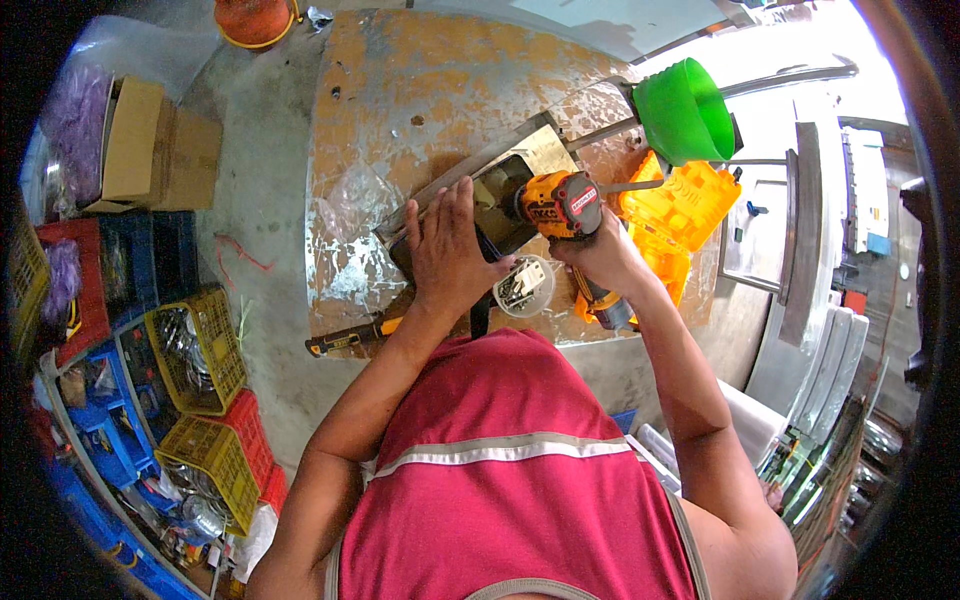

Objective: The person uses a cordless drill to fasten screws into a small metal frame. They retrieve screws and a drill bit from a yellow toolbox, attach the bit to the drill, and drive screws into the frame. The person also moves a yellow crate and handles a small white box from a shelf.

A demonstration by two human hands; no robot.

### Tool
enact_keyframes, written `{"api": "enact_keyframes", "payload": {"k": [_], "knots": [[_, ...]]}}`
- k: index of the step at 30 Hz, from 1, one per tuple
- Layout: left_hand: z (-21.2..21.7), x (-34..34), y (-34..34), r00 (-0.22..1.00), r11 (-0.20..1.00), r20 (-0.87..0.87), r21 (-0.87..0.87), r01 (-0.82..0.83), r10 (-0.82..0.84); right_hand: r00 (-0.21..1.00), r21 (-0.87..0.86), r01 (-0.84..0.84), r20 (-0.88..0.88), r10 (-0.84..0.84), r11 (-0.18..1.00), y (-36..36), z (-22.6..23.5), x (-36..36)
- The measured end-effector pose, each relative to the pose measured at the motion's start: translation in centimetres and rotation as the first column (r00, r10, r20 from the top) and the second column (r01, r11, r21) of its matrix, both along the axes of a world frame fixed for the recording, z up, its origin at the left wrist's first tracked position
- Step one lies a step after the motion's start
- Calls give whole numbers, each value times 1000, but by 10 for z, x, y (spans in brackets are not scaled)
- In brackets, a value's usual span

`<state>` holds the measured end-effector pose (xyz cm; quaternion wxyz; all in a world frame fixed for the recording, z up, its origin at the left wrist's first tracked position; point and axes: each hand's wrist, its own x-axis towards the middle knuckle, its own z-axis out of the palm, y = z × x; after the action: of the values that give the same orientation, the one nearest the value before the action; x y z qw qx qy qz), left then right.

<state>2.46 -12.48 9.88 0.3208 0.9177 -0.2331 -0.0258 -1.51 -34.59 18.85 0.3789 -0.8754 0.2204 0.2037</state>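
Observation:
My right hand (608, 250) is wrapped round the handle of a yellow and black cordless drill (560, 205). The drill's front points left, over a long metal box-like workpiece (545, 150) that lies aslant on the worktable. My left hand (445, 245) rests flat on the workpiece's left part, fingers stretched out and thumb apart. Close to that thumb, a clear round tub (535, 290) of small metal parts stands near the table's front edge. The drill's tip is hidden, so I cannot tell whether it touches the metal.
An open yellow tool case (690, 205) and a green plastic container (690, 110) sit at the right. A black and yellow handled tool (345, 340) lies at the worn table's (390, 90) front left. Yellow crates (200, 350) and a cardboard box (135, 145) stand left.

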Motion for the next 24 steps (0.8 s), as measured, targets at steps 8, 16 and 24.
{"api": "enact_keyframes", "payload": {"k": [8,16,24], "knots": [[-2,6,-2,1000,999,2,-43,-5,5,998,-2,-27,48,27,1000,2,0,8],[-8,6,-1,1000,999,16,-42,-4,5,993,-76,-102,54,106,992,9,0,16],[-17,6,0,999,999,45,-46,-4,6,965,-198,-240,59,256,950,14,0,18]]}}
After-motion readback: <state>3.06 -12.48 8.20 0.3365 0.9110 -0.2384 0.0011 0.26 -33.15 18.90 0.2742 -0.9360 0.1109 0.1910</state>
